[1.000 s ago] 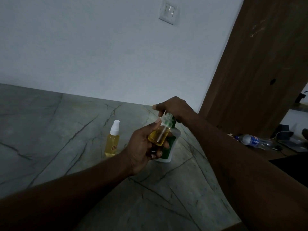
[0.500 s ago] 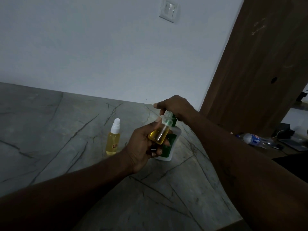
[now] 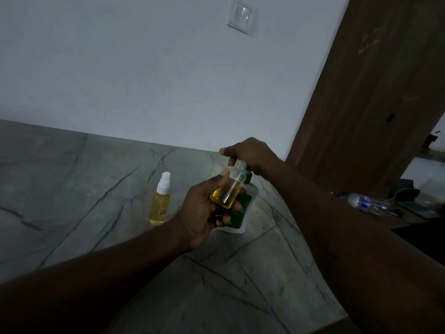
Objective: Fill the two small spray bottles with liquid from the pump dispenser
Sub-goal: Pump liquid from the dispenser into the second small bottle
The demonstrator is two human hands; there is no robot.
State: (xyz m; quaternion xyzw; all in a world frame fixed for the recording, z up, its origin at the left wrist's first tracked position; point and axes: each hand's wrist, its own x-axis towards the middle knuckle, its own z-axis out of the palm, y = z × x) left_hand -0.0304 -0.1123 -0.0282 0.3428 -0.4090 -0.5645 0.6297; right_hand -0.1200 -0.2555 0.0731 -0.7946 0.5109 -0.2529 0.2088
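Dim room, pale wall across the upper frame, a light switch [image 3: 240, 18] high at centre, a brown wooden door [image 3: 375, 92] filling the upper right. Grey veined marble counter [image 3: 72, 189] spreading over the lower left and centre.

At frame centre: left hand [image 3: 204, 210] closed around a small open spray bottle [image 3: 227, 189], tilted, mouth up and to the right, thumb along its upper side, fingers curled beneath; yellow liquid pooled in the lower half, upper part clear. Mouth of the bottle right against the nozzle of the pump dispenser [image 3: 240, 208] (white body, green label, standing on the counter just behind the left hand and mostly hidden by it).

Just above: right hand [image 3: 250, 154] curled over the dispenser's pump head, fingers wrapped down around it, thumb pointing left; how far the pump is pressed, impossible to tell.

Left of centre: second small spray bottle [image 3: 160, 201], upright on the counter, white spray cap on, filled with yellow liquid nearly to the neck, near the left hand but not touching.

At the right edge, beyond the counter: a plastic water bottle [image 3: 364, 201] lying on its side on a darker surface, with some dark clutter and a cable beside it, too dim to identify.
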